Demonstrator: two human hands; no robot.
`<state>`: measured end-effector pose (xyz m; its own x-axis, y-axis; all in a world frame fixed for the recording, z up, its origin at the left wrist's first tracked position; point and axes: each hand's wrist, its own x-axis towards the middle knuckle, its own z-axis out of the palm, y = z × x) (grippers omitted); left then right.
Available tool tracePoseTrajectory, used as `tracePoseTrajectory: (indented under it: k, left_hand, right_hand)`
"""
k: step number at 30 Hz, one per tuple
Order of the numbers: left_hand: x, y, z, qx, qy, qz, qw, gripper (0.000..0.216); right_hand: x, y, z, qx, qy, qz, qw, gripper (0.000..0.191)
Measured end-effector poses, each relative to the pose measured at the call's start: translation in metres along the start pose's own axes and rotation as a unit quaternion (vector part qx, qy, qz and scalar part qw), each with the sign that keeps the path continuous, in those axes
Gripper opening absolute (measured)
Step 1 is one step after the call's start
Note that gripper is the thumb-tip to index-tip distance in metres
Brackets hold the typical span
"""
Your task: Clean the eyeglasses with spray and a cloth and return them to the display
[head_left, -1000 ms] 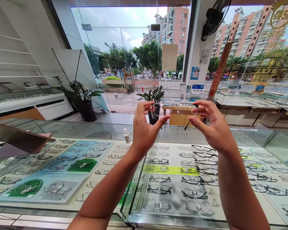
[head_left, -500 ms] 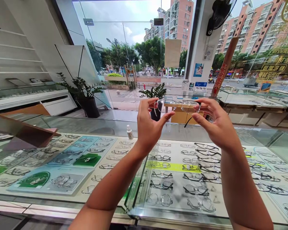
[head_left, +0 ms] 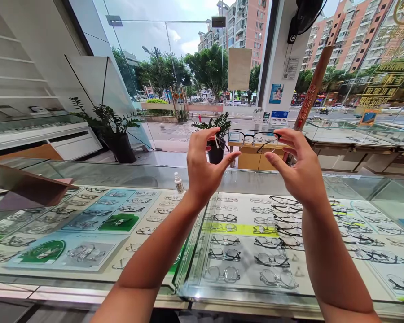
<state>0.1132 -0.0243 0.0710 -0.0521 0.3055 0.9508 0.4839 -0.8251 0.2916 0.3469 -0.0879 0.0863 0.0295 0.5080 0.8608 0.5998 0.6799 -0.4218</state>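
A pair of eyeglasses (head_left: 249, 136) with a dark upper rim and clear lenses hangs in the air above the glass counter. My left hand (head_left: 205, 163) pinches its left end near the hinge, fingertips at the top and the thumb held lower, apart from the fingers. At the other end, the fingertips of my right hand (head_left: 298, 168) grip the right hinge, with the thumb below. Both temples are unfolded, and the right temple's dark tip slants down by the thumb. Part of the left temple is hidden by my fingers.
Below my arms, a glass display counter (head_left: 195, 294) holds rows of eyeglasses. A small white bottle (head_left: 178, 183) stands on it beyond my left forearm. A tilted brown board (head_left: 30, 181) is at the left. Potted plants (head_left: 119, 143) and a glass shopfront are farther off.
The eyeglasses have tilted, so their dark upper rim now shows plainly. Both hands have risen slightly and moved a little left in the view, thumbs lower relative to the frame.
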Motion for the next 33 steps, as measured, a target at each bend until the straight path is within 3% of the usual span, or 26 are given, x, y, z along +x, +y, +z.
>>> tracePoseTrajectory:
  k: [12, 22, 26, 33]
  left_hand:
    - [-0.005, 0.002, 0.001, 0.058, 0.050, 0.054, 0.996, 0.065]
    - [-0.004, 0.002, 0.001, 0.055, 0.053, 0.072, 0.994, 0.063]
    - [-0.001, -0.003, 0.000, 0.032, 0.046, 0.060, 0.997, 0.062]
    - [0.007, -0.032, 0.006, -0.050, -0.001, 0.032, 0.998, 0.067]
  right_hand:
    - [0.000, 0.006, 0.002, -0.013, -0.022, -0.002, 1.000, 0.052]
    - [-0.001, 0.011, 0.004, 0.024, -0.051, 0.049, 0.997, 0.055]
    - [0.000, 0.016, 0.008, 0.082, -0.029, 0.077, 0.993, 0.061]
    - [0.007, 0.014, 0.013, 0.149, 0.072, 0.098, 0.981, 0.033]
